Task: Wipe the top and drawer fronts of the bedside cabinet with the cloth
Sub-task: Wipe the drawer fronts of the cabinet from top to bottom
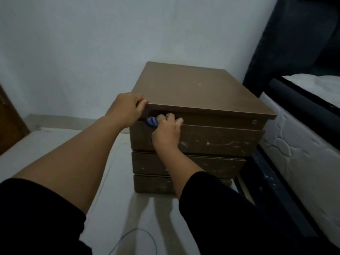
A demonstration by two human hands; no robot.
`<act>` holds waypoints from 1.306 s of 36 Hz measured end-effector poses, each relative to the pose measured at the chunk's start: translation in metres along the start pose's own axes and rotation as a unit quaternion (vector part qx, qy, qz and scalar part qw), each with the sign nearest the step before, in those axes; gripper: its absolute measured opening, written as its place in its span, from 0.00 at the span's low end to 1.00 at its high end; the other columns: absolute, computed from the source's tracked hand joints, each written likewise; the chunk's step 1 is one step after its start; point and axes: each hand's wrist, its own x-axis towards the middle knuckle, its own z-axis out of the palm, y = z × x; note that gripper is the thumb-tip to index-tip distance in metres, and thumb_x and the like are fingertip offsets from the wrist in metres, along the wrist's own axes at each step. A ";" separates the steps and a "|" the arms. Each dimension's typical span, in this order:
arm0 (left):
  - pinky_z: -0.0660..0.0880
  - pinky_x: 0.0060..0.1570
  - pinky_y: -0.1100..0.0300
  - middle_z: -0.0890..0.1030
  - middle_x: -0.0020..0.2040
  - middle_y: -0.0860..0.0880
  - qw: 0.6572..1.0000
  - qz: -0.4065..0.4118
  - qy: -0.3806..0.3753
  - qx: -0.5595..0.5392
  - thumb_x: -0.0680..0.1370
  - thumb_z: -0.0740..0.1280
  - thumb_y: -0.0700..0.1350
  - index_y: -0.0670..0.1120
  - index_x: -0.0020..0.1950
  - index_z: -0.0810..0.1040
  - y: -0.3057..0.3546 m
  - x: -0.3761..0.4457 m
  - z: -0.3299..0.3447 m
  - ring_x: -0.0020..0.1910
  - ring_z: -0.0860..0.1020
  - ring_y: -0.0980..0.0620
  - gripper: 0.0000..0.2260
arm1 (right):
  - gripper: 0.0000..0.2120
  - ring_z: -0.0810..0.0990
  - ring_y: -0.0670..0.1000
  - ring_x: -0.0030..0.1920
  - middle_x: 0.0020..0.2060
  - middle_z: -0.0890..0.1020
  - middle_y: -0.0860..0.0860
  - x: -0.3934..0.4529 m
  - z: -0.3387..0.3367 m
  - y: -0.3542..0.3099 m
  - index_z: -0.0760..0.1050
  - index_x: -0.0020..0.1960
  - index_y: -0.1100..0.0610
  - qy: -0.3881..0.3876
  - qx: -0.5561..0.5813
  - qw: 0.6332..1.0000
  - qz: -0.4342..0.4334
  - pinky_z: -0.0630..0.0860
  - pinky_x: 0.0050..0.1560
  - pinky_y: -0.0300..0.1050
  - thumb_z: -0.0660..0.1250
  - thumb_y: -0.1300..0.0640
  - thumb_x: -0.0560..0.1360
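Note:
A brown bedside cabinet [198,89] with three drawer fronts stands against the pale wall. My left hand [127,109] grips the front left corner of its top. My right hand [166,132] is closed on a blue-and-white striped cloth [151,122] and presses it against the upper left of the top drawer front [220,138], just under the top's overhang. Most of the cloth is hidden under my fingers. White smudges mark the drawer fronts. A small round lock [254,121] sits at the upper right.
A bed with a white mattress [301,153] and dark frame [272,188] stands close to the cabinet's right side. A wooden door edge [9,124] is at the far left. A thin cable [128,234] lies on the pale floor near me.

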 end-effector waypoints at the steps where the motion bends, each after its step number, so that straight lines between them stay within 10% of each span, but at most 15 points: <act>1: 0.71 0.49 0.55 0.82 0.51 0.41 1.000 0.000 0.003 -0.006 0.81 0.59 0.46 0.41 0.56 0.81 -0.004 -0.002 -0.003 0.49 0.77 0.45 0.14 | 0.17 0.66 0.59 0.59 0.61 0.71 0.56 -0.001 0.005 -0.009 0.71 0.63 0.55 -0.003 0.000 1.000 -0.011 0.70 0.57 0.48 0.62 0.61 0.74; 9: 0.71 0.59 0.54 0.81 0.59 0.41 0.999 -0.009 0.019 -0.040 0.81 0.60 0.44 0.41 0.58 0.81 -0.019 -0.021 -0.018 0.58 0.77 0.42 0.13 | 0.16 0.67 0.58 0.57 0.61 0.72 0.55 -0.002 0.016 -0.038 0.73 0.61 0.55 -0.029 0.012 0.998 -0.051 0.71 0.56 0.47 0.62 0.62 0.74; 14: 0.71 0.57 0.55 0.77 0.61 0.41 0.995 -0.054 0.070 -0.035 0.81 0.58 0.45 0.40 0.60 0.78 -0.015 -0.029 -0.011 0.59 0.76 0.43 0.14 | 0.22 0.70 0.54 0.60 0.62 0.71 0.52 -0.004 -0.005 -0.010 0.74 0.61 0.53 -0.065 0.204 0.975 -0.057 0.72 0.62 0.47 0.63 0.69 0.71; 20: 0.72 0.58 0.53 0.72 0.64 0.42 0.985 -0.127 0.093 -0.067 0.80 0.59 0.44 0.44 0.64 0.74 0.015 -0.038 0.022 0.60 0.74 0.44 0.14 | 0.35 0.66 0.43 0.61 0.69 0.61 0.51 -0.025 -0.040 0.054 0.60 0.73 0.49 0.033 0.311 0.941 0.130 0.63 0.64 0.36 0.65 0.72 0.71; 30: 0.63 0.70 0.48 0.64 0.75 0.45 0.995 -0.025 -0.093 0.000 0.79 0.60 0.47 0.46 0.75 0.64 0.082 -0.040 0.079 0.73 0.64 0.44 0.23 | 0.24 0.70 0.59 0.63 0.64 0.71 0.54 -0.024 -0.076 0.165 0.73 0.63 0.46 0.238 0.305 0.820 0.423 0.70 0.65 0.58 0.61 0.67 0.72; 36: 0.56 0.75 0.46 0.64 0.75 0.45 0.994 0.006 -0.092 0.054 0.80 0.58 0.47 0.45 0.75 0.62 0.095 -0.034 0.098 0.74 0.62 0.46 0.24 | 0.23 0.76 0.57 0.60 0.59 0.76 0.53 -0.018 -0.082 0.219 0.67 0.66 0.46 0.217 0.347 0.816 0.408 0.75 0.60 0.53 0.61 0.57 0.71; 41: 0.55 0.74 0.46 0.70 0.72 0.45 0.995 0.015 -0.062 0.073 0.80 0.58 0.46 0.45 0.73 0.67 0.092 -0.034 0.107 0.71 0.67 0.45 0.21 | 0.25 0.74 0.58 0.60 0.62 0.70 0.54 0.010 -0.084 0.218 0.71 0.64 0.48 0.321 0.398 0.721 0.468 0.74 0.60 0.49 0.62 0.68 0.72; 47: 0.65 0.67 0.47 0.78 0.63 0.42 0.997 0.061 -0.007 0.046 0.79 0.60 0.43 0.43 0.67 0.75 0.082 -0.029 0.112 0.63 0.74 0.42 0.17 | 0.22 0.76 0.55 0.59 0.62 0.74 0.53 0.022 -0.076 0.225 0.73 0.62 0.48 0.341 0.378 0.724 0.465 0.74 0.61 0.46 0.61 0.67 0.73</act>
